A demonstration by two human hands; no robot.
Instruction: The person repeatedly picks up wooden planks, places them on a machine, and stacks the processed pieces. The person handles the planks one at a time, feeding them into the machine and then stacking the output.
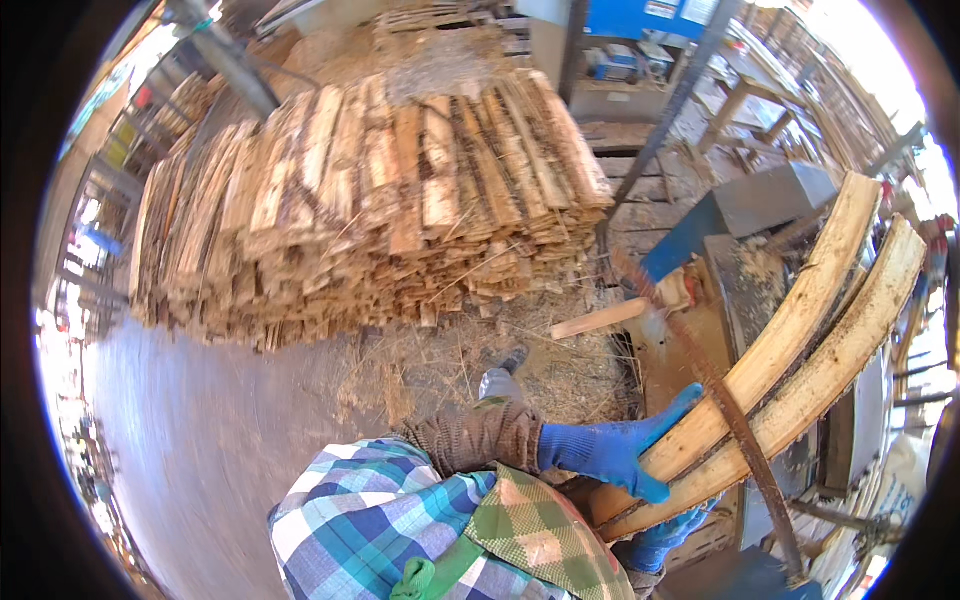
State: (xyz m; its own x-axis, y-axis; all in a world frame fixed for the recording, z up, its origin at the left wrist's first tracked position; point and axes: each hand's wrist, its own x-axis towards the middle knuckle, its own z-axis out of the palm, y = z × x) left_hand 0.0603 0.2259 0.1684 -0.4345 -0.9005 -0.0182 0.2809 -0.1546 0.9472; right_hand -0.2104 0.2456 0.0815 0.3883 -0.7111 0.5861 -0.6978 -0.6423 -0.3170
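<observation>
Blue gloves (572,447) covered both your hands as you held two long, pale boards at your right side, the upper board (805,310) and the lower board (848,350) slanting away side by side. Your left hand (612,455) lay across the upper board, thumb and fingers spread to either side of it, apparently to stop the pair from slipping apart; your right hand (662,545) was tucked at the lower board's underside, likely to bear weight, though its fingers were too hidden to tell whether they pinched or lay flat. A darker strip between the boards may have been a third. One rusty bar (745,435) crossed over them in this view; whether it touched them could not be told. Ahead of you, one broad stack of slabs (400,190) lay with its top pieces roughly parallel, probably so the pile would sit tight, its pieces too many and too overlapped to count. One short piece of wood (600,318) jutted out near one blue-and-grey machine (775,195), two metal posts (232,62) stood at either side of the stack, and one shoe (512,358) showed below your plaid shirt (370,520) and one checked cloth (530,525).
</observation>
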